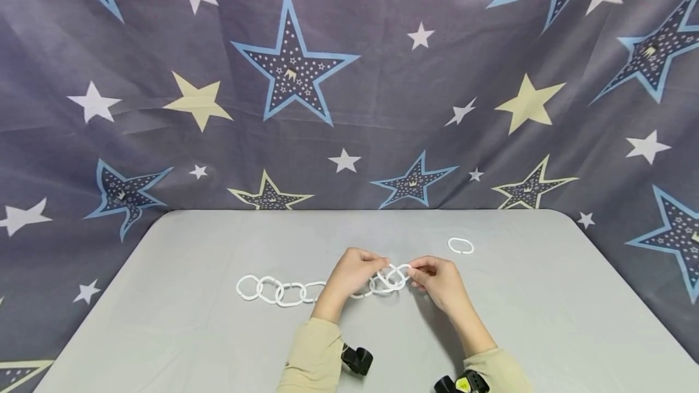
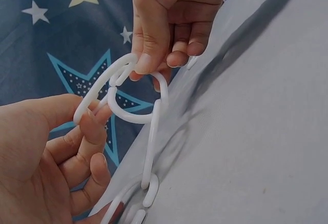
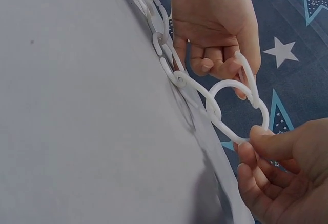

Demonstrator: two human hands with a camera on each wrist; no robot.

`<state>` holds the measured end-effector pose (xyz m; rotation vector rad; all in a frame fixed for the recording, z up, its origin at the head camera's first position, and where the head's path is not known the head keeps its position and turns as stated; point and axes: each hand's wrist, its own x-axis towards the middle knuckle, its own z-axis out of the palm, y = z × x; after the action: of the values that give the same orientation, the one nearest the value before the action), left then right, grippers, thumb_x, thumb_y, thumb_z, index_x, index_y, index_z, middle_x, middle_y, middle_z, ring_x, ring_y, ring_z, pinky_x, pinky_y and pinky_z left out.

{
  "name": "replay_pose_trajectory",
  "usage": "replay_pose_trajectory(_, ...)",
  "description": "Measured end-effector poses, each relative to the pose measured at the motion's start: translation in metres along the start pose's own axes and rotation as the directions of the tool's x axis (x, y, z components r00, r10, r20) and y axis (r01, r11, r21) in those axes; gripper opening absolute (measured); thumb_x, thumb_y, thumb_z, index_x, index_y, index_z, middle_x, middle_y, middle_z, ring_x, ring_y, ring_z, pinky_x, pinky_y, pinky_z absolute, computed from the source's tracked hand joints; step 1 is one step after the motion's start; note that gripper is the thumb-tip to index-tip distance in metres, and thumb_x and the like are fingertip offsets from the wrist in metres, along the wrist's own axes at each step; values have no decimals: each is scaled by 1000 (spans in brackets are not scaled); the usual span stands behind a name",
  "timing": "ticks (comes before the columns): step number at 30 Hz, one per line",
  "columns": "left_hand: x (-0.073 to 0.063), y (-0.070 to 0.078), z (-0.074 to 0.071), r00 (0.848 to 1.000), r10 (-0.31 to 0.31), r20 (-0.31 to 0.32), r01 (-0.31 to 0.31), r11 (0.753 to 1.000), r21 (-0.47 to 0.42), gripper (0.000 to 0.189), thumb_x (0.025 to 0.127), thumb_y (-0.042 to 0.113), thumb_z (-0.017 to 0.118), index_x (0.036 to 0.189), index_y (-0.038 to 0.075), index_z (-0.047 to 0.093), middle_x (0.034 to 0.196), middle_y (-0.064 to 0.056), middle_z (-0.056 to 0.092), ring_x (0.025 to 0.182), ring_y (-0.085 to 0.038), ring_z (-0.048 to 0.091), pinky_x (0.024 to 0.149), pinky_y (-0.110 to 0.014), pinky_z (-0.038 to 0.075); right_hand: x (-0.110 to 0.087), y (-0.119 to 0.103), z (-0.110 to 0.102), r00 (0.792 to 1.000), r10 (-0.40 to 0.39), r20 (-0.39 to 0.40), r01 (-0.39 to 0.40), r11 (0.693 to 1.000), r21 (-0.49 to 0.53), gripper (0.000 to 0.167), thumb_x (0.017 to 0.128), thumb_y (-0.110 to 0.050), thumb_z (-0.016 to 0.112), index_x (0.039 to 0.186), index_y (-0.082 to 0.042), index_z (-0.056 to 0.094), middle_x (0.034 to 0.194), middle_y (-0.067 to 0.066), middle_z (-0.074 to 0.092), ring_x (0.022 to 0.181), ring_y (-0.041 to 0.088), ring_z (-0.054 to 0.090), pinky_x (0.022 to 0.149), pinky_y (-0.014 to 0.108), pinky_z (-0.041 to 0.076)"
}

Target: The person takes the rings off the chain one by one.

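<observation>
Left wrist view: left hand (image 2: 41,165) pinches one white link (image 2: 96,84), right hand (image 2: 171,19) another link (image 2: 129,119) (each grip narrow).

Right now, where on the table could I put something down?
There's bare table left of the chain, out to the table's left edge, and another free patch right of the loose ring, out to the right edge. It's crowded in the middle: the left hand and right hand hold rings at the chain's right end.

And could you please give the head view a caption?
Left hand and right hand hold white links; a loose link lies beyond.
</observation>
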<state>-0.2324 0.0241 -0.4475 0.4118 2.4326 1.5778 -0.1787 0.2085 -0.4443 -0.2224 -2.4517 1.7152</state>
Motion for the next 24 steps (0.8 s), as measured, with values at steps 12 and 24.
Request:
replay_pose_trajectory(12,3,1,0,1000,-20,7,20,999,-28,28,85,31,70,93,5,79,97,-5,74,98,-23,66,90,-42,49,3,0,-3,1000,-8,3,8,1000,-2,9,86,6,71,92,12,69,76,17,69,60,16,64,53,24,52)
replay_pose_trajectory(24,-4,2,-2,998,-60,-31,58,997,-56,25,81,27,73,88,4,78,91,-7,73,87,-21,65,81,-38,50,-5,-3,1,996,-86,-2,85,992,-94,4,84,5,74,87,7,72,72,13,68,61,22,63,53,25,50)
